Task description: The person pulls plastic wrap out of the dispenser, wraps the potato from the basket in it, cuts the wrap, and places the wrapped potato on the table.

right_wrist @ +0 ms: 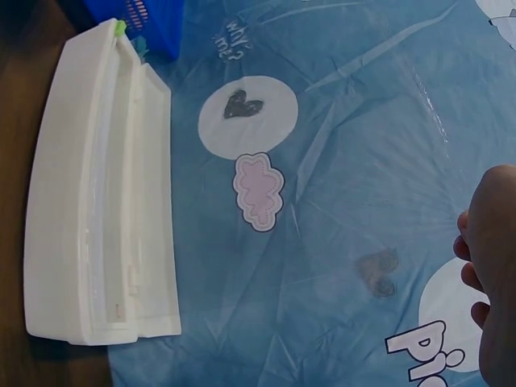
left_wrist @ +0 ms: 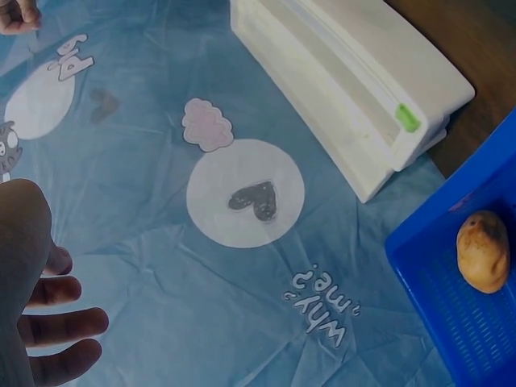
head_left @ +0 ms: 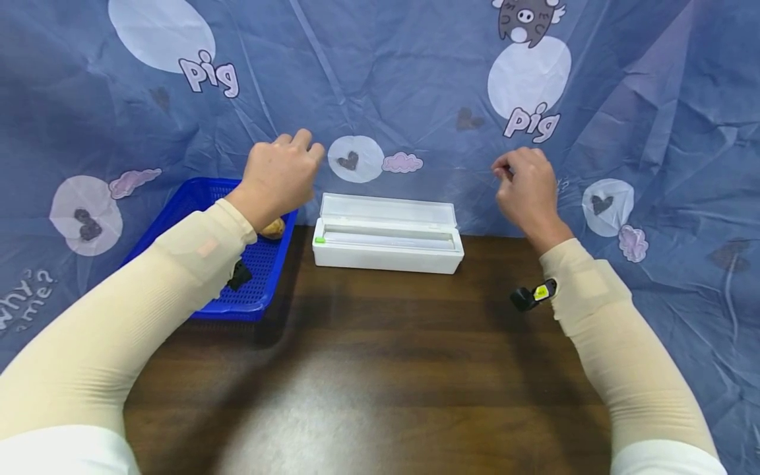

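Observation:
Both hands are raised in front of the patterned cloth, on either side of a white cling film box. The left hand (head_left: 282,171) is above the blue basket with its fingers bent. The right hand (head_left: 527,191) pinches with thumb and forefinger. Glints and creases in the right wrist view show a clear sheet of cling film (right_wrist: 431,113) running towards the right fingers; it spans the space between the hands, and its outline is hard to see. Below, the cling film box (head_left: 386,258) has its clear lid (head_left: 386,210) raised, a roll inside and a green slider (head_left: 319,240) at the left end.
A blue plastic basket (head_left: 276,264) stands at the left, partly behind the left arm, with a potato (left_wrist: 484,251) in it. Behind the brown wooden table (head_left: 415,369) hangs a blue cloth (head_left: 380,79) with pig prints. A small black camera (head_left: 522,299) sticks out from the right wrist.

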The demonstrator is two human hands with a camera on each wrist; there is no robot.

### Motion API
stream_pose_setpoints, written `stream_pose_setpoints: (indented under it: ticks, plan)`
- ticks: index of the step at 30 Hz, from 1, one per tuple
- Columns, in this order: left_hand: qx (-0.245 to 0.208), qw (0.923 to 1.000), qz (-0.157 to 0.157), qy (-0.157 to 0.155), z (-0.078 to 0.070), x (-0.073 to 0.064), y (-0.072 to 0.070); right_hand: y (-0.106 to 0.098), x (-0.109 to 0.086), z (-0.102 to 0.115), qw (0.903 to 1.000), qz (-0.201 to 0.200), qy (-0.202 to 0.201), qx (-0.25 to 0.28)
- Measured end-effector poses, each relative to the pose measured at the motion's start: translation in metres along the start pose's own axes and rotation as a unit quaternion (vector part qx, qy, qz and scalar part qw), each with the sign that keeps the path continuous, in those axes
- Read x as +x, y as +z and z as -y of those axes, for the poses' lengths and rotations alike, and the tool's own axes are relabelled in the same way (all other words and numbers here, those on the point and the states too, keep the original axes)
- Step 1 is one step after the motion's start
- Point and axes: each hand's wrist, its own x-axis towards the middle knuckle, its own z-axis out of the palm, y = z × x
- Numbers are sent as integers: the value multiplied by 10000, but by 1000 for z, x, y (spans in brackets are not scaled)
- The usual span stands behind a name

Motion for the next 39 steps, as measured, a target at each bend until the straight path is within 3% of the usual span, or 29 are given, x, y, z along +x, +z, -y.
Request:
stream_pose_setpoints:
  ticks: [24,34,39]
  plan:
    - [136,9999,37,-12,-2,-5,-15,-10,-2,6,9998,-80,-163,-18]
    - [140,9998,-119,44,-3,-6,-23,-17,-2,9,9996,-200,-217,-26]
    - [174,9988,-365,287,-11,-14,-30,-25,-15,13,9989,-293,-370,16]
